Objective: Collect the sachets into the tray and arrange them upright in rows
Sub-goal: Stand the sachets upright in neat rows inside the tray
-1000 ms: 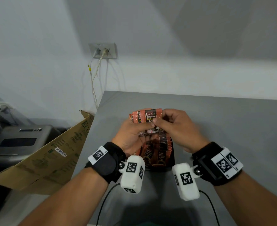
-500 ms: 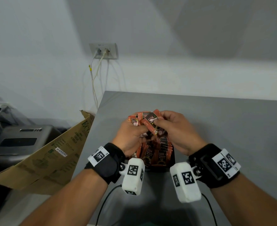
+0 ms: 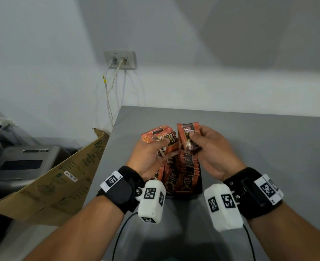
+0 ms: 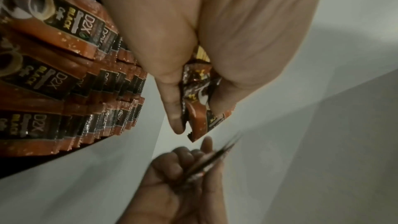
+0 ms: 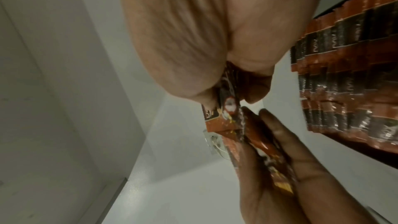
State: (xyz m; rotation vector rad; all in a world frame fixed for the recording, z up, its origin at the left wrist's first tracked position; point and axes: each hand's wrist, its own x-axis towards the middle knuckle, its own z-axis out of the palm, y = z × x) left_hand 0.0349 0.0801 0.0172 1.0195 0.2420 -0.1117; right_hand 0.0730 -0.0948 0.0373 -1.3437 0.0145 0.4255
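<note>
A black tray (image 3: 200, 187) on the grey table holds orange-and-black coffee sachets (image 3: 185, 166) standing upright in rows, also seen as sachet rows (image 4: 64, 81) and sachet rows (image 5: 349, 67). Above the tray's far end, my left hand (image 3: 151, 155) grips a bunch of sachets (image 3: 157, 135) between thumb and fingers. My right hand (image 3: 210, 147) pinches one sachet (image 3: 188, 132) upright, just right of the bunch. The held bunch (image 4: 200, 106) shows edge-on in the left wrist view. The pinched sachet (image 5: 221, 113) shows in the right wrist view.
The grey table (image 3: 268, 151) stretches right and far of the tray. A flattened cardboard box (image 3: 57, 181) leans at the table's left edge, beside a grey device (image 3: 21, 164). A wall socket (image 3: 120, 60) with cables sits behind. Wrist-camera cables hang near the table's front.
My right hand has drawn one sachet out of the bunch and moved it right, turning it upright. The left hand keeps the rest and has shifted slightly left.
</note>
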